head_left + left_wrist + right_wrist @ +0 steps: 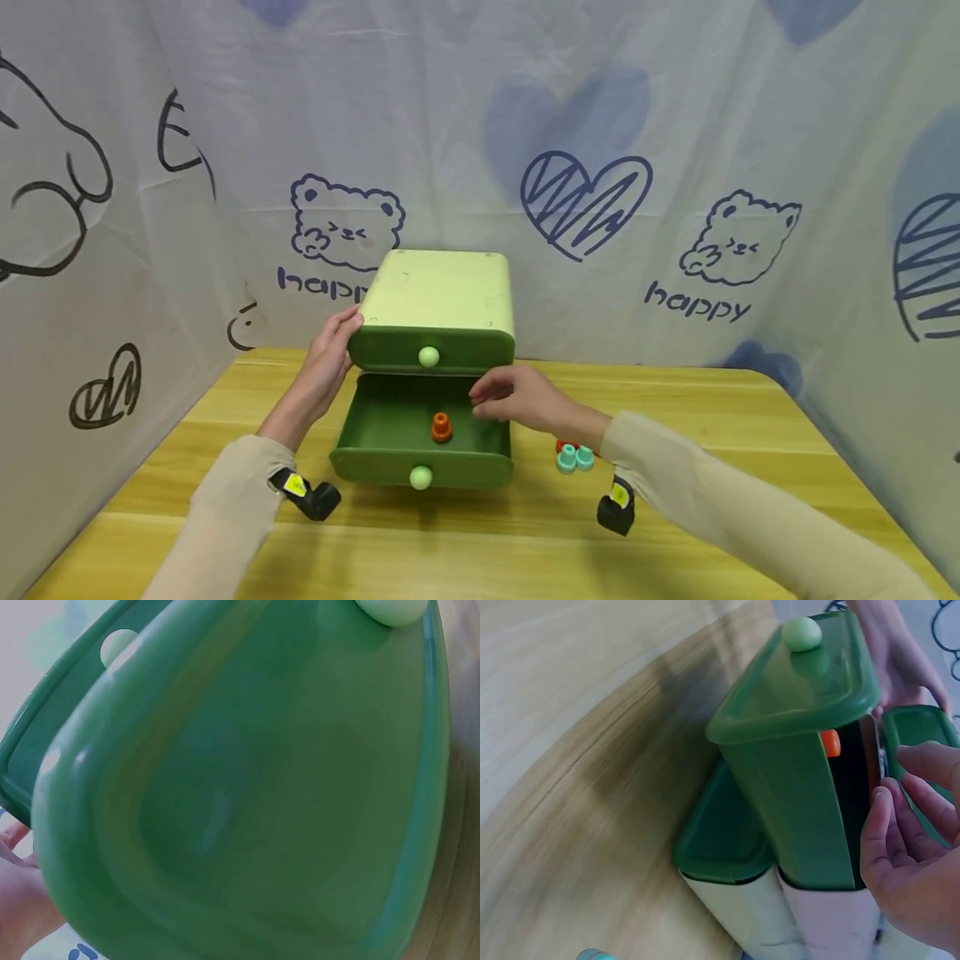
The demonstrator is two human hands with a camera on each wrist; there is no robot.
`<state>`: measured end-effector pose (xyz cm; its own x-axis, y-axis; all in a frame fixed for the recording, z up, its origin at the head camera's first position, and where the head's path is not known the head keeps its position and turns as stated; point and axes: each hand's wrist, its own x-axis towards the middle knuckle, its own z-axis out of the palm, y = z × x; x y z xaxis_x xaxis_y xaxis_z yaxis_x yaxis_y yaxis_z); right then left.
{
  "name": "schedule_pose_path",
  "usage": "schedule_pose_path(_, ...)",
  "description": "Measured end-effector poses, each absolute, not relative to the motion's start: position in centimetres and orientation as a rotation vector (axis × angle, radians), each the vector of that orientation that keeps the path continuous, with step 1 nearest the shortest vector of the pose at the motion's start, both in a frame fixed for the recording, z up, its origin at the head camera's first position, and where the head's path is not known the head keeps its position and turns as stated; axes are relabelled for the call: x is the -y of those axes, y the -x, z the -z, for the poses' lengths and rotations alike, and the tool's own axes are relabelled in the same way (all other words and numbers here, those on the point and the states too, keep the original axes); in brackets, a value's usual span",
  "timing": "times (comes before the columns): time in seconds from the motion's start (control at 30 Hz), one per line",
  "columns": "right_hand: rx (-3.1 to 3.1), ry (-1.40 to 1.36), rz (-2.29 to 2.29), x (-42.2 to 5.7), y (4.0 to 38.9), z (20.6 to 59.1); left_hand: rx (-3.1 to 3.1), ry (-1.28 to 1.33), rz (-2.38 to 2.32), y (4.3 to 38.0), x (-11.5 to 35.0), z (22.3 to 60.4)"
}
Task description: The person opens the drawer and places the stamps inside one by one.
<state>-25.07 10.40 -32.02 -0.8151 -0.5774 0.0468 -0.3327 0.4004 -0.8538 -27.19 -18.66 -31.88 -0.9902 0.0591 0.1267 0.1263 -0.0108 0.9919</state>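
A small cabinet [442, 287] with a pale yellow-green top and green drawers stands on the table. Its middle drawer [382, 469] is pulled out, and an orange cone-shaped piece [441, 428] sits inside it. My left hand [324, 362] rests against the cabinet's left side, near the upper drawer. Over the right side of the open drawer hovers my right hand [528, 398], fingers loosely bent, with nothing visible between them. In the right wrist view, thumb and fingers [881, 825] stand apart beside the drawer's opening. The open drawer's front [285, 787] fills most of the left wrist view.
Two mint-green pieces [567, 458] and a partly hidden red one [564, 446] lie on the wooden table [697, 467], right of the cabinet below my right forearm. Another closed drawer [724, 832] shows under the open one. A printed cloth [450, 125] hangs behind.
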Motion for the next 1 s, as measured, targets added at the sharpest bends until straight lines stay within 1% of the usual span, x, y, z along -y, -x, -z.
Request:
schedule_pose_path(0.17, -2.415, 0.767, 1.426, -12.0, 24.9, 32.5, 2.178, 0.203, 2.186, 27.1, 18.7, 31.8)
schedule_pose_path(0.63, -2.522, 0.478, 1.527, -17.1, 24.3, 35.2, 2.166, 0.215, 2.187, 27.1, 18.7, 31.9)
schedule_pose_path(1.0, -2.804, 0.229, 1.404, -20.1, 23.5, 38.6, 2.158, 0.22, 2.201, 27.1, 18.6, 32.0)
